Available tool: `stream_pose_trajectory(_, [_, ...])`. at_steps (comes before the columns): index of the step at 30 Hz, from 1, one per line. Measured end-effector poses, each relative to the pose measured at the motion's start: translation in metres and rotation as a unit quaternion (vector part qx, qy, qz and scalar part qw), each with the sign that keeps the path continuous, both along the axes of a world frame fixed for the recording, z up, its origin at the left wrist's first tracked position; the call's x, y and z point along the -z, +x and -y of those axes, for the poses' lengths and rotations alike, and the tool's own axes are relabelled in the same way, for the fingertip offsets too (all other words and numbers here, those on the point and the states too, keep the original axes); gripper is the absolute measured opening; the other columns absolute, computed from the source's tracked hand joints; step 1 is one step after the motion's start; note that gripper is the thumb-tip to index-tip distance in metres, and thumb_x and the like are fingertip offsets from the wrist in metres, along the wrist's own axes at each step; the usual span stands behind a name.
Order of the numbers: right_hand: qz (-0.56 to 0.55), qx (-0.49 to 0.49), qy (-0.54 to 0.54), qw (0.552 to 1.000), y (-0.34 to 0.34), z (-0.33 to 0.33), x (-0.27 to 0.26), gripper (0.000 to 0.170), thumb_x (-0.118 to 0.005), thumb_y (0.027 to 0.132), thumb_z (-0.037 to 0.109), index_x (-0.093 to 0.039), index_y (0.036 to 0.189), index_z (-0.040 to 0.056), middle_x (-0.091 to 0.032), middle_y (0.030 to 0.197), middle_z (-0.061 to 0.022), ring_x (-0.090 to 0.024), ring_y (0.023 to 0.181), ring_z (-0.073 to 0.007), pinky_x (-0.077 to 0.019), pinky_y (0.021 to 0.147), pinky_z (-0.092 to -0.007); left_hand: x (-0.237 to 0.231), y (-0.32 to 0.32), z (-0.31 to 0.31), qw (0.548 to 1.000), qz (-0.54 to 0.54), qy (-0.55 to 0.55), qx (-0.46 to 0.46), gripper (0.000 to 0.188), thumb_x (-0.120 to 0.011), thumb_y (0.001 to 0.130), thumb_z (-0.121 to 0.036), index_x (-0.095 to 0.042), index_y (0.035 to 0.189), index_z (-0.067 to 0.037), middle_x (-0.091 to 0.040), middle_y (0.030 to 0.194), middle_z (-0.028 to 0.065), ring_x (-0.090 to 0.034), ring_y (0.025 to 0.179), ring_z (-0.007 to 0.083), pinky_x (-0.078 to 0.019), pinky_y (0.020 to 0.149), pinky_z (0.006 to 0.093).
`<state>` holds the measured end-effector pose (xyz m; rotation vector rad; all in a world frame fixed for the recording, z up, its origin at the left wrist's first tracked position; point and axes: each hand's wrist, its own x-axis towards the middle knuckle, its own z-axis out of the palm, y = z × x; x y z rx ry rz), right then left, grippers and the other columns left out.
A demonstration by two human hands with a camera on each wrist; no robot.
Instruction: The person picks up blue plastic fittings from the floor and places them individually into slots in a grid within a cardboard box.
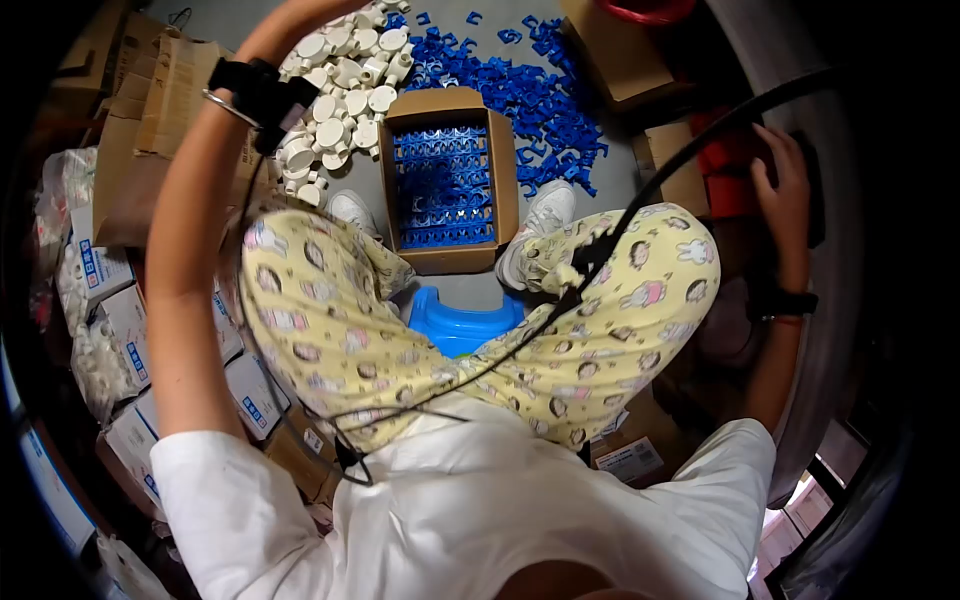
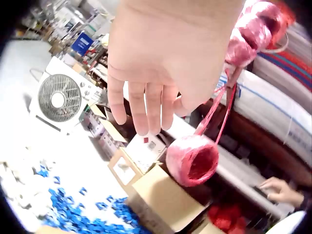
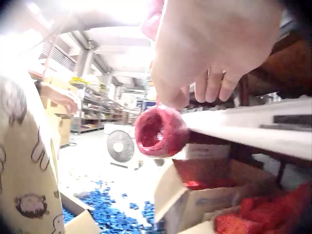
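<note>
Carton (image 1: 447,262): upright on the floor (image 1: 625,160), flaps open, between the shoes. My judgement: steady its near wall with one hand when handling the contents, so it cannot slide.
String roll (image 2: 181,158): pink, hung on its string just beyond the left hand (image 2: 165,53). Best handled, I judge, by supporting the roll and drawing string slowly, since a sharp pull could set it swinging.
Left hand fingers: open, extended, gripping nothing visible.
Right hand (image 1: 785,185) fingers: open, loosely extended, near the counter (image 3: 253,122); contact cannot be told.
Clips (image 1: 440,236): blue, in rows inside the carton, a jumbled patch mid-box. Judgement: level that patch gently; pressing could tip neighbouring rows.
Fan (image 2: 58,97): in both wrist views, absent from head view.
Stool (image 1: 465,320): blue, under the person; head view only.
White caps (image 1: 345,85): heaped beside the loose clips (image 1: 490,85) in head view; only blurred at the left wrist view's edge.
Left hand, across views: out of head view, but the right wrist view catches it at left.
</note>
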<state>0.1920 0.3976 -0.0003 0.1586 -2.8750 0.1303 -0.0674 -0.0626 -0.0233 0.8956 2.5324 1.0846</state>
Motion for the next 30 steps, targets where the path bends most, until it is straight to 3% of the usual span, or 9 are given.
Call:
stream_pose_trajectory(3, [0.098,-0.096,-0.141,0.980,-0.054,0.045,0.053,0.036,-0.057,0.083,0.009,-0.059,0.118,0.0049,-0.061,0.113,-0.0139,-0.056,0.110,-0.0299,-0.0434,0.095,-0.0363,0.013,-0.012,0.011,0.995,0.032,-0.088,-0.017,0.025,-0.054,0.088,-0.015,-0.064,0.105,-0.001,-0.065,0.093,0.0132,-0.062,0.084,0.0211,-0.0497,0.077,0.0330])
stream_pose_trajectory(7, [0.193,-0.130,-0.188,0.954,-0.129,0.086,0.184,0.038,-0.059,0.081,0.012,-0.058,0.119,0.0044,-0.063,0.109,-0.0153,-0.057,0.108,-0.0331,-0.0455,0.092,-0.0373,0.114,-0.015,0.043,0.995,-0.003,-0.086,0.054,0.030,-0.050,0.096,-0.030,-0.066,0.109,-0.007,-0.069,0.094,0.0045,-0.064,0.084,0.0131,-0.0500,0.076,0.0270])
stream_pose_trajectory(11, [0.250,-0.119,-0.136,0.951,-0.183,0.112,0.298,0.068,-0.063,0.079,0.012,-0.036,0.141,0.0156,-0.048,0.129,-0.0189,-0.050,0.115,-0.0363,-0.0434,0.096,-0.0421,0.212,0.023,0.043,0.998,0.032,-0.041,0.040,0.027,-0.054,0.090,-0.028,-0.067,0.099,-0.005,-0.065,0.074,0.0111,-0.063,0.065,0.0225,-0.0490,0.063,0.0326])
stream_pose_trajectory(13, [0.245,-0.087,-0.118,0.958,-0.208,0.121,0.344,0.081,-0.069,0.077,0.019,-0.029,0.145,0.0318,-0.039,0.137,-0.0249,-0.043,0.123,-0.0439,-0.0404,0.101,-0.0480,0.235,0.037,0.043,0.995,0.058,-0.066,0.036,0.021,-0.054,0.092,-0.019,-0.066,0.100,-0.004,-0.069,0.087,0.0107,-0.066,0.074,0.0211,-0.0509,0.069,0.0313])
stream_pose_trajectory(16, [0.263,-0.057,-0.066,0.961,-0.222,0.140,0.381,0.083,-0.074,0.074,0.028,-0.030,0.143,0.0383,-0.034,0.142,-0.0272,-0.036,0.129,-0.0469,-0.0356,0.104,-0.0547,0.267,0.063,0.044,0.999,0.035,-0.021,-0.011,0.019,-0.055,0.091,-0.016,-0.067,0.100,-0.005,-0.069,0.089,0.0082,-0.066,0.077,0.0195,-0.0509,0.070,0.0298])
stream_pose_trajectory(19, [0.186,-0.028,-0.077,0.979,-0.215,0.154,0.400,0.057,-0.073,0.076,0.030,-0.050,0.128,0.0251,-0.039,0.139,-0.0221,-0.042,0.123,-0.0470,-0.0399,0.100,-0.0516,0.294,0.090,0.041,0.993,0.069,0.051,-0.075,0.018,-0.055,0.091,-0.016,-0.068,0.099,-0.006,-0.070,0.091,0.0076,-0.066,0.079,0.0177,-0.0510,0.070,0.0281])
stream_pose_trajectory(25, [0.212,-0.048,-0.116,0.969,-0.181,0.137,0.402,0.034,-0.068,0.082,0.024,-0.058,0.113,0.0137,-0.062,0.104,-0.0160,-0.062,0.096,-0.0322,-0.0495,0.081,-0.0363,0.306,0.129,0.034,0.985,0.108,0.082,-0.111,0.017,-0.056,0.091,-0.014,-0.068,0.097,-0.005,-0.069,0.088,0.0068,-0.065,0.077,0.0172,-0.0495,0.066,0.0279])
stream_pose_trajectory(27, [0.178,-0.022,-0.289,0.940,-0.168,0.131,0.407,0.031,-0.068,0.082,0.024,-0.061,0.110,0.0123,-0.063,0.092,-0.0151,-0.063,0.089,-0.0319,-0.0490,0.080,-0.0361,0.308,0.136,0.039,0.985,0.118,0.064,-0.107,0.018,-0.054,0.088,-0.018,-0.068,0.094,-0.007,-0.068,0.089,0.0120,-0.064,0.077,0.0298,-0.0507,0.072,0.0360])
stream_pose_trajectory(30, [0.175,0.088,-0.369,0.909,-0.149,0.121,0.409,0.027,-0.067,0.086,0.016,-0.061,0.111,0.0109,-0.061,0.079,-0.0011,-0.057,0.065,-0.0085,-0.0511,0.055,-0.0254,0.319,0.143,0.048,0.979,0.129,0.071,-0.138,0.019,-0.055,0.089,-0.018,-0.068,0.094,-0.006,-0.068,0.086,0.0114,-0.064,0.073,0.0262,-0.0503,0.069,0.0326])
